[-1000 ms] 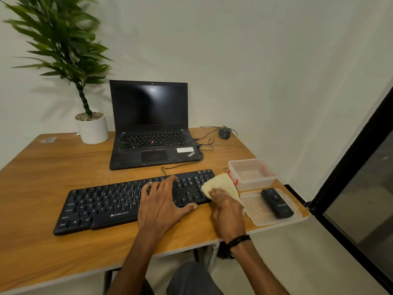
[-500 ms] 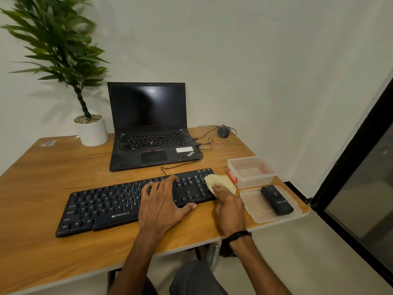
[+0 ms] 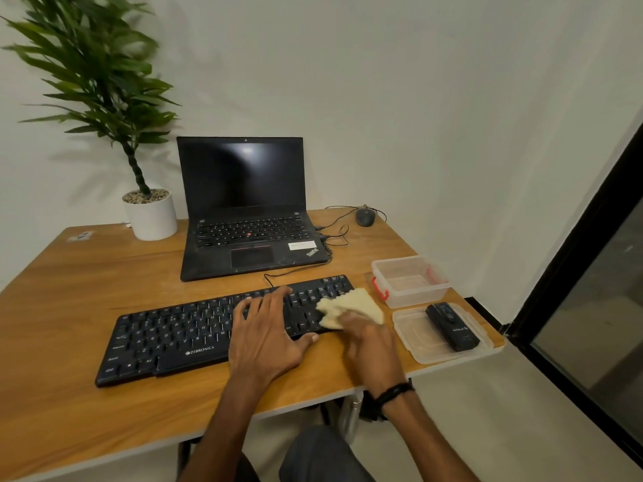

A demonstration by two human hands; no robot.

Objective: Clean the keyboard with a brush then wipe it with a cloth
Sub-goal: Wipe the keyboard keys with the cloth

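Observation:
A black keyboard [image 3: 181, 339] lies across the wooden table [image 3: 69, 290] in front of me. My left hand [image 3: 268, 335] rests flat on its right-of-middle keys, fingers spread and the thumb at the front edge. My right hand [image 3: 368, 342] grips a pale yellow cloth [image 3: 351, 307] and presses it on the keyboard's right end. A black brush-like tool [image 3: 452, 327] lies on a clear plastic lid [image 3: 414, 346] to the right of my right hand.
An open laptop [image 3: 243, 210] stands behind the keyboard, with a potted plant [image 3: 149, 213] to its left and a wired mouse [image 3: 365, 216] at the back right. A clear plastic box [image 3: 407, 281] with red clips sits beyond the lid. The table's right edge is close.
My right hand has moved the cloth left from beside the keyboard's right end onto its keys. The left hand has stayed in place on the keyboard.

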